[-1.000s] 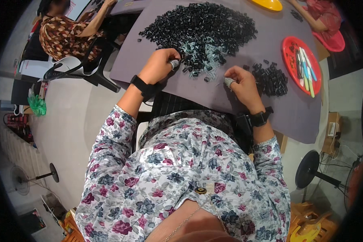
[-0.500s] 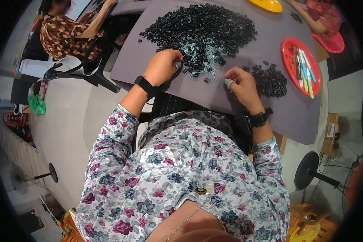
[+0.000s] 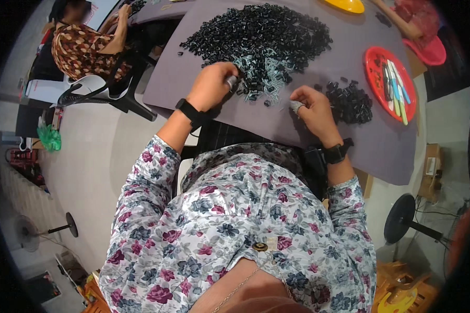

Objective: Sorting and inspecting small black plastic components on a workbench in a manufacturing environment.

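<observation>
A large heap of small black pieces (image 3: 256,31) lies on a table with a grey-purple cover. Many thin pale grey-green pieces (image 3: 270,78) are strewn over its near side. My left hand (image 3: 214,86) is closed beside the heap's near left edge, its fingertips turned towards the pieces. Whatever it pinches is too small or hidden to name. To the right, my right hand (image 3: 314,110) is held low over the table with fingers curled in a pinch; its hold cannot be made out. Both thumbs have a pale wrapping. A smaller pile of black pieces (image 3: 351,103) lies beside my right hand.
A red plate (image 3: 372,73) at the right holds several slim-handled tools (image 3: 397,96) and dark bits. A yellow plate (image 3: 350,5) stands at the far edge. One person (image 3: 89,47) sits at the far left, another (image 3: 415,21) at the far right. A black chair (image 3: 136,101) stands left.
My hands stay in nearly the same places, with only small shifts at the left fingers. The person at the left has drawn the raised arm inward.
</observation>
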The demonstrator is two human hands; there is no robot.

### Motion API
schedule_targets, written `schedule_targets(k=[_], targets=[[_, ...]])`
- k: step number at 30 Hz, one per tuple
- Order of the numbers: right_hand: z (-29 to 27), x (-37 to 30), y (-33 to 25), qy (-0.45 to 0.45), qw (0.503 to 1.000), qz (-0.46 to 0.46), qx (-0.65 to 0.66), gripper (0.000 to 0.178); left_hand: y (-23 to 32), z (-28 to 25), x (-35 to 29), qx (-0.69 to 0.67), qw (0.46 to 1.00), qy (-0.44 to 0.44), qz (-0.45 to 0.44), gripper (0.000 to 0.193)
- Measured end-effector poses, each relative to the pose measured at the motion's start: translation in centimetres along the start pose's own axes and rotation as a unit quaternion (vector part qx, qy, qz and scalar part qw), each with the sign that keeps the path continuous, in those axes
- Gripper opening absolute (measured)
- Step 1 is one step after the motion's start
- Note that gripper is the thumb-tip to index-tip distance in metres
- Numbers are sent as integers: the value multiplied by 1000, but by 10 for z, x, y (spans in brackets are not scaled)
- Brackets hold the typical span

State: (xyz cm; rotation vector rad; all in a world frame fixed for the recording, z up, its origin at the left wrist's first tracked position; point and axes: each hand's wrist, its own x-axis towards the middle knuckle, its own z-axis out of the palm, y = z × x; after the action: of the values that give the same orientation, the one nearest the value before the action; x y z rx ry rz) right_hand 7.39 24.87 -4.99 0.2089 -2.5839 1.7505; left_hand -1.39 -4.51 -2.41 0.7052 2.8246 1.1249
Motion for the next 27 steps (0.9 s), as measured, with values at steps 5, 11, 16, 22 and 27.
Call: schedule_targets(k=[5,11,16,22,27], targets=[[-1,0,1,-4,1000,-8,-11,12,-3,-10,5,43,999,19,13,29],[0,-1,-2,0,1000,0,2,12,13,-5,14,97,995,-27,-2,26],[0,-2,-6,5,1000,0,-5,12,7,-4,12,83,996,-39,1,22],[0,-2,-5,10,1000,-12,-1,12,-9,-16,1,-44,998,-14,-50,27],[0,0,-5,3,1000,-7,-8,12,-25,-15,-10,-119,991,50,-27,29]])
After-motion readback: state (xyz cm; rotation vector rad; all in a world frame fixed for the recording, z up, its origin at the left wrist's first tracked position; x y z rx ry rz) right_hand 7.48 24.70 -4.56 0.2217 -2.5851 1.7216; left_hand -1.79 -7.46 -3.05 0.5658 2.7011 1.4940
